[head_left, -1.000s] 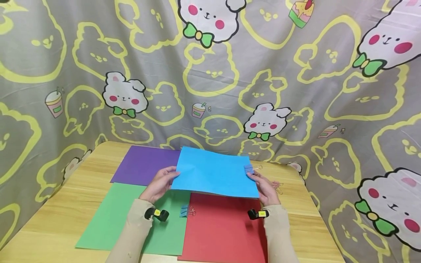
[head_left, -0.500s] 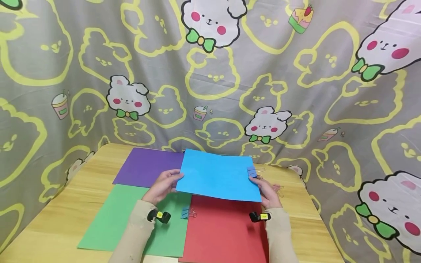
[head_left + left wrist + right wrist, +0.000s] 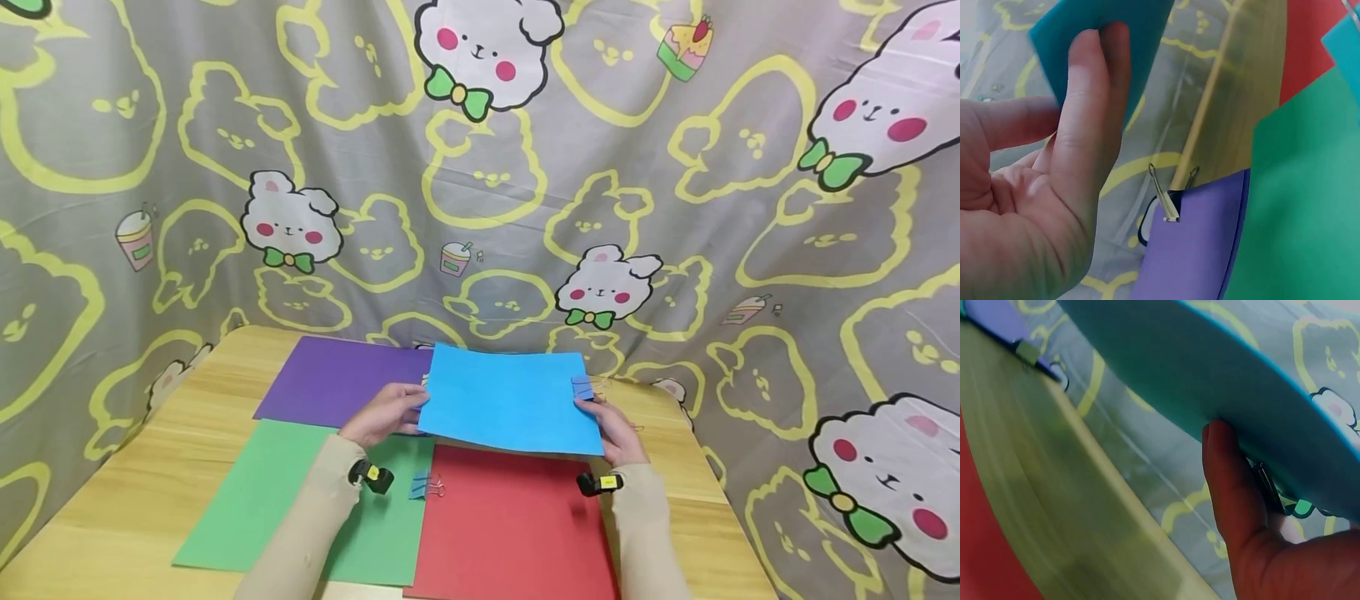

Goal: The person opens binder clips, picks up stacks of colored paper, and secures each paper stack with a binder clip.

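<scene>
A blue sheet of paper is held up over the table, with a blue binder clip on its right edge. My left hand pinches its left edge; the thumb lies on top and the fingers go underneath. My right hand pinches the right edge just below the clip. In the right wrist view the underside of the blue paper shows, with the right thumb against it and a clip handle beside the hand.
Purple paper lies at the back left with a binder clip on its edge. Green paper lies in front, its blue binder clip at the right edge. Red paper adjoins it. A patterned curtain hangs behind the wooden table.
Both hands have shifted the blue paper slightly to the right, keeping their grip on it. The papers on the table stay where they were.
</scene>
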Demonstrator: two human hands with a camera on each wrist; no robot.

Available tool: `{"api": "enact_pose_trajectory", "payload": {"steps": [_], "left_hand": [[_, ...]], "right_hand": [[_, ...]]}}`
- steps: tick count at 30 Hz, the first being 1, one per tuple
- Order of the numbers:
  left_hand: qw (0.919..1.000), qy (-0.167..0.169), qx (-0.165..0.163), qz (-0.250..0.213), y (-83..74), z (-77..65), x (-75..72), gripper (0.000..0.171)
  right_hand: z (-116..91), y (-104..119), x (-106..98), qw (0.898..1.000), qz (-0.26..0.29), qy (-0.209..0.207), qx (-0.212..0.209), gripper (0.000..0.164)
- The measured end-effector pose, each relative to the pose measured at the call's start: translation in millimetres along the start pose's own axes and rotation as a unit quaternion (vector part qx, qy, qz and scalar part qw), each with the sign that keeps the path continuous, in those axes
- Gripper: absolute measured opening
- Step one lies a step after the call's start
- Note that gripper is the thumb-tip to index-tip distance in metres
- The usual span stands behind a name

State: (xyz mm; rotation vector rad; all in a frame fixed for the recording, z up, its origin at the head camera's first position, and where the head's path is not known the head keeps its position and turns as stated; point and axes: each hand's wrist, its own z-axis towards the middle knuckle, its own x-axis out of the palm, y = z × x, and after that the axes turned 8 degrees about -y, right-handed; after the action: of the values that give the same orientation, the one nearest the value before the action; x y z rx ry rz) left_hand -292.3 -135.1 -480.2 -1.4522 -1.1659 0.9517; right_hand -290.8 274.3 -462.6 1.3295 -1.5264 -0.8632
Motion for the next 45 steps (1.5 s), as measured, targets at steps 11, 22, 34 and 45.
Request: {"api": "enact_pose_trajectory", "payload": {"steps": [11, 22, 34, 45], "left_hand": [[0.9942, -0.031, 0.016, 0.102, -10.5, 15.9, 11.4, 0.031], [0.9768, -0.071, 0.030, 0.200, -6.6, 29.5, 22.3, 0.030], [0.9618, -0.098, 0.037, 0.253, 11.9, 36.0, 17.6, 0.052], [0.9391, -0.122, 0.036, 0.319, 13.6, 36.3, 19.3, 0.049]], "right_hand": [[19, 5, -17, 1.000, -0.025, -0.014, 0.000, 0.063], [32, -1, -26, 0.998, -0.051, -0.035, 0.008, 0.072], [46, -6, -17, 0.997, -0.069, -0.046, 0.000, 0.060], [55, -12, -11, 0.990, -0.115, -0.086, 0.007, 0.062]]}}
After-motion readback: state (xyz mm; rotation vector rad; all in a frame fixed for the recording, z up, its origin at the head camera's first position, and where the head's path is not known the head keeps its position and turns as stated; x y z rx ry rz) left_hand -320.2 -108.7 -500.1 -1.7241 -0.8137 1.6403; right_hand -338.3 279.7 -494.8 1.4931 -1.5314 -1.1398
